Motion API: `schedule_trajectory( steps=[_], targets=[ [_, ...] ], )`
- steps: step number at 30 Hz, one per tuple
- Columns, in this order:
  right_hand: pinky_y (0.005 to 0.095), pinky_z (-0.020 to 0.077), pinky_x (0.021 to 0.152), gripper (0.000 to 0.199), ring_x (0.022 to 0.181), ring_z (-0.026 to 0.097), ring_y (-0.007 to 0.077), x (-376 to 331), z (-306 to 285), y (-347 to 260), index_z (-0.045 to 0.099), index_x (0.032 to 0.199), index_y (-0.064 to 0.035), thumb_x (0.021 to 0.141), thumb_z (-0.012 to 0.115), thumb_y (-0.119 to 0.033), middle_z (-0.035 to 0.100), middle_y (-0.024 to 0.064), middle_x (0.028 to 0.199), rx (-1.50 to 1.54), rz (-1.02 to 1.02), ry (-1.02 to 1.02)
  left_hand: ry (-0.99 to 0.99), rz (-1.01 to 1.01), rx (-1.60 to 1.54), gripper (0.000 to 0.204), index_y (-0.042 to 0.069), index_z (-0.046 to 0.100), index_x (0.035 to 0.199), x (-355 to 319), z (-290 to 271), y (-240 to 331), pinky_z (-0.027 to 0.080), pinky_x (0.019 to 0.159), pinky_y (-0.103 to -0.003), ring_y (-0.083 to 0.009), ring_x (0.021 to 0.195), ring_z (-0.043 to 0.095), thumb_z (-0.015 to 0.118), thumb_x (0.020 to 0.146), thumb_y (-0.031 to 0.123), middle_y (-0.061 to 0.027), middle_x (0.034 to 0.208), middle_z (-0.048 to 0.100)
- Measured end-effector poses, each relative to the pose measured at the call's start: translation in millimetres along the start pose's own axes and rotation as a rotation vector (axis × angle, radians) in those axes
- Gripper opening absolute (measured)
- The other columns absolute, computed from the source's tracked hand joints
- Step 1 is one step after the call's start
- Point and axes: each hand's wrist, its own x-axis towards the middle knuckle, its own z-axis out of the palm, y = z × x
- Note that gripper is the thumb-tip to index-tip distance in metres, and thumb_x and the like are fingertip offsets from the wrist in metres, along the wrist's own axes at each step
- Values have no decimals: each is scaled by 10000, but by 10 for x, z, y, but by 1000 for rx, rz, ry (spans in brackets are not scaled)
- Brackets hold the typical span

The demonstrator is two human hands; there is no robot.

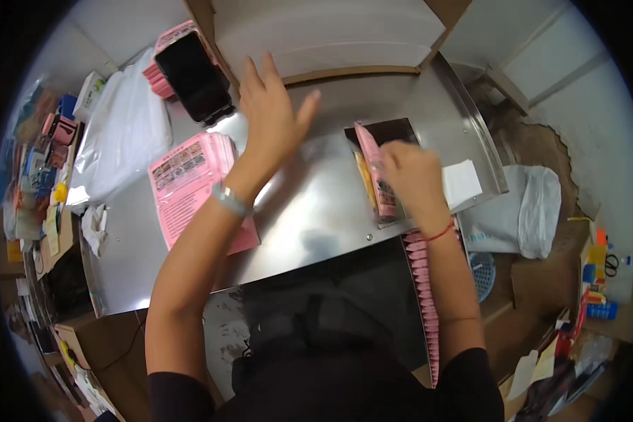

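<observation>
My left hand (pixel 271 116) is raised over the metal table with its fingers spread, holding nothing, near a white-faced carton. Over a dark rectangle at the right of the tabletop, my right hand (pixel 416 179) is curled against a slim pink printed packet (pixel 377 184), which it appears to grip by its right side. A yellow strip (pixel 363 174) shows along the packet's left edge. Left of centre lies a stack of flat pink printed bags (pixel 190 179), partly covered by my left forearm. A white paper pad (pixel 462 183) sits beside my right wrist.
A large carton (pixel 323 35) stands at the back. A black phone (pixel 192 74) leans before more pink bags. Clear plastic bags (pixel 123 133) lie at left. Below the table's right edge stands a row of pink packets (pixel 423 288), with a grey sack (pixel 520 211) further right.
</observation>
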Motion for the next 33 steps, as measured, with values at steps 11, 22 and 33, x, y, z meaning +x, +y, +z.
schedule_trajectory(
  steps=[11,22,33],
  targets=[
    [418,517,740,227,1046,621,335,2229,-201,974,698,1046,-11,876,590,-118,641,170,1165,-1072,110,57,475,-254,-25,970,-129,204,1442,431,288,-138,241,1122,-542,-526,1335,265,733,744,289,-390,1454,220],
    [440,480,983,508,1136,573,398,2239,-12,1149,568,1199,1,735,719,-138,554,236,1212,112,322,174,399,-267,441,897,-158,315,1316,649,268,-334,332,1036,-510,-479,1240,362,789,662,232,-320,1366,345],
    [488,416,1026,647,1219,410,502,1978,98,930,554,1259,-253,656,773,-168,343,288,1341,229,72,302,368,-287,241,770,119,499,1320,851,253,-298,395,991,-487,-514,1157,384,813,635,279,-378,1309,302]
  ],
)
